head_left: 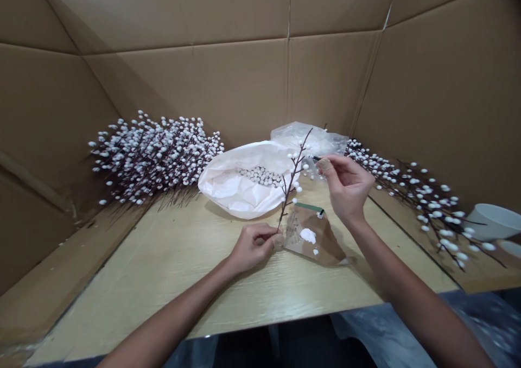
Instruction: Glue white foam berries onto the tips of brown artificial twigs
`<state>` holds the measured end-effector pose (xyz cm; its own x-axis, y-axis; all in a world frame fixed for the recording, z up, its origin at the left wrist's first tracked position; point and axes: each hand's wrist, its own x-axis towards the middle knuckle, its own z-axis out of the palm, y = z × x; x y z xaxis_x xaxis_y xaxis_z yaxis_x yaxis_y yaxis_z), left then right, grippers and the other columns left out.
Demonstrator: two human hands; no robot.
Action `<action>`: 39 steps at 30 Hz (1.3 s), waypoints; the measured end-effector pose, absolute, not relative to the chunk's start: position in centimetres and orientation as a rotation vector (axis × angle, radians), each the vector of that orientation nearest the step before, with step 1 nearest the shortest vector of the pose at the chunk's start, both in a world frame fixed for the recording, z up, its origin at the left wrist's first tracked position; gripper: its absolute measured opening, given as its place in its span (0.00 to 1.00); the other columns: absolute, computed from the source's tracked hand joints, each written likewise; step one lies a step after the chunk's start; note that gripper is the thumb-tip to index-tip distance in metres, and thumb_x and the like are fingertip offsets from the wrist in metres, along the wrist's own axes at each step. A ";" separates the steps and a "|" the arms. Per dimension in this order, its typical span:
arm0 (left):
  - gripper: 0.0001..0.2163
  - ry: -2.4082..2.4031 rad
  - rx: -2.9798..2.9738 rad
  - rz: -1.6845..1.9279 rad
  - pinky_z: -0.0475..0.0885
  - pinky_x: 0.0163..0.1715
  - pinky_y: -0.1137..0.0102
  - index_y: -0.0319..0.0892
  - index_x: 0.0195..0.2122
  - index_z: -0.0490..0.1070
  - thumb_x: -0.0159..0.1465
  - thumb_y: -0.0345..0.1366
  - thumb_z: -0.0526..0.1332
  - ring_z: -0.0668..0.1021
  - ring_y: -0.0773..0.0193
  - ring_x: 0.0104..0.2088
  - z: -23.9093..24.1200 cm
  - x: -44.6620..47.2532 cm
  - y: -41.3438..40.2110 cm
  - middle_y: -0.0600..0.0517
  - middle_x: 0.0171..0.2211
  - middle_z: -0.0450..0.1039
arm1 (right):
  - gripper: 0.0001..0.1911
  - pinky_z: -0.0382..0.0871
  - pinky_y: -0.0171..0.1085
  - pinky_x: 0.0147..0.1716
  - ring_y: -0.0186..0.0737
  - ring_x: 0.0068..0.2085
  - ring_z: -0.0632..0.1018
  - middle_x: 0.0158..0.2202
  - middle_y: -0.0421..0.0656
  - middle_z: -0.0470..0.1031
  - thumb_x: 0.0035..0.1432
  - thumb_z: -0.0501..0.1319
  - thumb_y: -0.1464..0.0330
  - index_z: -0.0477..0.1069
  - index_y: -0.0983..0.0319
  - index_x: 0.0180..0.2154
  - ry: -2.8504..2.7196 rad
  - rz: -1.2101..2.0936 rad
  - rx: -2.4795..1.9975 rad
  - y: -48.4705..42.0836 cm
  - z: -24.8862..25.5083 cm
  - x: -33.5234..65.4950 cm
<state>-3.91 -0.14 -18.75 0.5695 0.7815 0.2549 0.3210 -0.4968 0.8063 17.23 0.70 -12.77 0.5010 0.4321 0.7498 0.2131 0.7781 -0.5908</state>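
My left hand is closed in a pinch on the lower end of a brown artificial berry branch, which stands tilted to the right with white berries along it. Right of the branch's upper part, my right hand pinches a short thin dark stick, its tip pointing at the berries; its exact kind is unclear. Both hands have tan coverings on some fingertips. Between the hands lies a piece of brown cardboard with a blob of white paste. A green stick with a black end rests along its top edge.
A white bag holding loose white berries sits behind the branch. Clear plastic lies further back. Berry branches are heaped at left and right. A white cup stands far right. Cardboard walls enclose the table.
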 end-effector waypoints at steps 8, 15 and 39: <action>0.12 0.874 2.096 0.797 0.68 0.28 0.72 0.34 0.31 0.79 0.61 0.37 0.59 0.76 0.63 0.29 -18.7 -3.9 -0.2 0.45 0.28 0.76 | 0.07 0.73 0.38 0.33 0.38 0.31 0.77 0.30 0.42 0.78 0.52 0.66 0.64 0.77 0.61 0.32 -1.071 0.168 -0.783 0.8 -12.9 17.3; 0.12 0.868 2.102 0.810 0.69 0.28 0.72 0.33 0.32 0.79 0.61 0.36 0.59 0.76 0.62 0.29 -18.5 -3.9 -0.2 0.45 0.28 0.77 | 0.08 0.71 0.36 0.28 0.34 0.27 0.75 0.28 0.40 0.76 0.51 0.67 0.63 0.76 0.60 0.32 -0.976 0.179 -0.739 0.9 -12.6 17.6; 0.11 0.884 2.278 0.863 0.70 0.28 0.73 0.35 0.34 0.79 0.61 0.32 0.57 0.77 0.62 0.29 -18.7 -4.3 0.0 0.45 0.29 0.78 | 0.05 0.65 0.35 0.24 0.34 0.25 0.71 0.24 0.39 0.72 0.50 0.66 0.65 0.74 0.60 0.27 -1.192 0.152 -0.711 0.0 -11.2 20.0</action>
